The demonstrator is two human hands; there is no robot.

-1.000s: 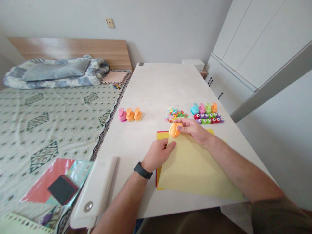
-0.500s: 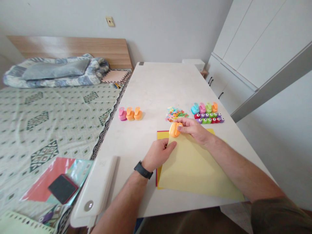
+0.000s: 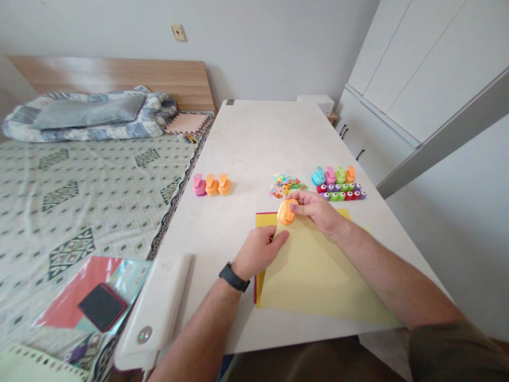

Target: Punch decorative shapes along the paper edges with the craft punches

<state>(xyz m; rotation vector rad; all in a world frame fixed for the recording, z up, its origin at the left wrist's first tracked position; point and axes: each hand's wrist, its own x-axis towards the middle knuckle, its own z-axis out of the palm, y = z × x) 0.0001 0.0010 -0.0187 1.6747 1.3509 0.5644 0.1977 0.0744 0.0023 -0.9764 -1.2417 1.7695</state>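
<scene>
My right hand (image 3: 314,209) grips an orange paper punch (image 3: 287,211) and holds it over the top edge of a pale yellow paper sheet (image 3: 322,278). My left hand (image 3: 258,252) pinches the sheet's left edge, just below the punch. Under the yellow sheet lies a red-edged sheet of paper (image 3: 263,220), mostly hidden. Whether the paper sits inside the punch's slot is hidden by my fingers.
On the white table (image 3: 246,143) stand several pink and orange punches (image 3: 212,185), a heap of small paper cutouts (image 3: 287,185) and rows of coloured punches (image 3: 338,183). A long white case (image 3: 157,302) lies at the table's left edge, beside a bed (image 3: 99,212).
The whole scene sits slightly higher in the view. My hands and the orange punch have barely moved, and the yellow sheet stays in place.
</scene>
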